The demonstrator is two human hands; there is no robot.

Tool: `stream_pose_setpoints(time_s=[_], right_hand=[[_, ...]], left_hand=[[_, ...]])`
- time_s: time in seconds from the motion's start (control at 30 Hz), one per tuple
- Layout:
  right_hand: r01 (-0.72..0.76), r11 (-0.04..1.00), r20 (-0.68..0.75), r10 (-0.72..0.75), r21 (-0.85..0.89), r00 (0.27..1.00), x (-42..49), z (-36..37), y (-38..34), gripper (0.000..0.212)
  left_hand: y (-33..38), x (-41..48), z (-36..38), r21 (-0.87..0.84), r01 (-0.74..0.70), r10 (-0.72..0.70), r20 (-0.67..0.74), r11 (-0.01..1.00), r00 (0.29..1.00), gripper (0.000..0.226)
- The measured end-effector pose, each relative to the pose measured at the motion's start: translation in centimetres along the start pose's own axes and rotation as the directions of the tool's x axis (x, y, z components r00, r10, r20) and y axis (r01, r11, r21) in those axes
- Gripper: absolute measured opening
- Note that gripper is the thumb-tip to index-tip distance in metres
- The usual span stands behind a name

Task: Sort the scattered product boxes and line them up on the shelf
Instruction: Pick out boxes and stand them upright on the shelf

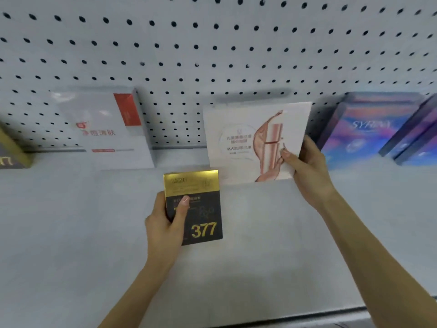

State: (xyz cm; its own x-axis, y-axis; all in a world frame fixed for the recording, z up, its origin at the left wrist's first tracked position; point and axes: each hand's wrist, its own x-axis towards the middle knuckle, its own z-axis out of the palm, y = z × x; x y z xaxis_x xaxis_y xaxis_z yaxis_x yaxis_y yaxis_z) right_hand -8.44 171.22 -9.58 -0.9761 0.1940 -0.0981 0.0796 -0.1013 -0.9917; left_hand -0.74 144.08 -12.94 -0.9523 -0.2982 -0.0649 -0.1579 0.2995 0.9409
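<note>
My left hand [165, 229] grips a black and gold box marked 377 [198, 216] above the middle of the grey shelf [71, 221], thumb across its front. My right hand [307, 171] pinches the right edge of a white and pink box [248, 140] that stands upright near the pegboard back wall. A white box with a red stripe [106, 131] leans against the back wall at the left. Blue and purple boxes [364, 131] lean at the right.
The white pegboard [212, 43] forms the back wall. A gold and dark box [11, 152] shows at the far left edge. More dark blue boxes [416, 138] stand at the far right. The shelf's front lip [307, 316] runs along the bottom right.
</note>
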Motion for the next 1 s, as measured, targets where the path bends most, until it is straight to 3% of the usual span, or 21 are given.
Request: stream_pose_setpoints(time_s=[0.17, 0.53, 0.63, 0.7, 0.8, 0.83, 0.9, 0.97, 1.0], right_hand=[[0.052, 0.99, -0.023, -0.055, -0.127, 0.998, 2.4, 1.4, 0.4, 0.029], [-0.03, 0.937, -0.074, 0.004, -0.349, 0.997, 3.3, 1.8, 0.7, 0.035], [-0.088, 0.916, -0.146, 0.032, -0.39, 0.989, 2.7, 2.4, 0.5, 0.039], [-0.069, 0.921, -0.269, -0.04, -0.383, 0.962, 1.7, 2.9, 0.1, 0.041], [0.02, 0.937, -0.447, -0.185, -0.349, 0.875, -2.1, 4.4, -0.2, 0.025], [0.037, 0.938, -0.39, -0.178, -0.344, 0.904, -3.9, 5.3, 0.1, 0.021], [0.018, 0.938, -0.067, -0.043, -0.345, 0.997, -7.3, 7.7, 0.9, 0.023], [-0.04, 0.929, 0.227, 0.132, -0.367, 0.965, -9.3, 9.8, 2.2, 0.031], [-0.061, 0.932, 0.288, 0.172, -0.358, 0.942, -9.7, 10.5, 2.7, 0.032]], left_hand=[[0.2, -0.1, 0.1, -0.021, 0.007, -0.008, -0.005, 1.0, 1.0, 0.012], [0.3, -0.2, 0.1, -0.011, 0.007, -0.006, 0.014, 1.0, 1.0, 0.01], [0.2, -0.2, 0.2, -0.019, 0.003, -0.003, 0.015, 1.0, 1.0, 0.008], [0.1, -0.2, 0.1, -0.047, 0.007, -0.005, 0.023, 0.999, 1.0, 0.009], [0.0, -0.1, -0.1, -0.093, 0.031, -0.026, 0.057, 0.995, 0.998, 0.012], [0.1, 0.0, -0.3, -0.123, 0.05, -0.042, 0.074, 0.991, 0.996, 0.013], [0.4, -0.2, -0.6, -0.19, 0.091, -0.07, 0.115, 0.978, 0.991, 0.015], [0.8, -0.6, -1.1, -0.234, 0.104, -0.073, 0.138, 0.967, 0.988, 0.016], [1.0, -0.9, -1.5, -0.25, 0.096, -0.062, 0.142, 0.964, 0.988, 0.017]])
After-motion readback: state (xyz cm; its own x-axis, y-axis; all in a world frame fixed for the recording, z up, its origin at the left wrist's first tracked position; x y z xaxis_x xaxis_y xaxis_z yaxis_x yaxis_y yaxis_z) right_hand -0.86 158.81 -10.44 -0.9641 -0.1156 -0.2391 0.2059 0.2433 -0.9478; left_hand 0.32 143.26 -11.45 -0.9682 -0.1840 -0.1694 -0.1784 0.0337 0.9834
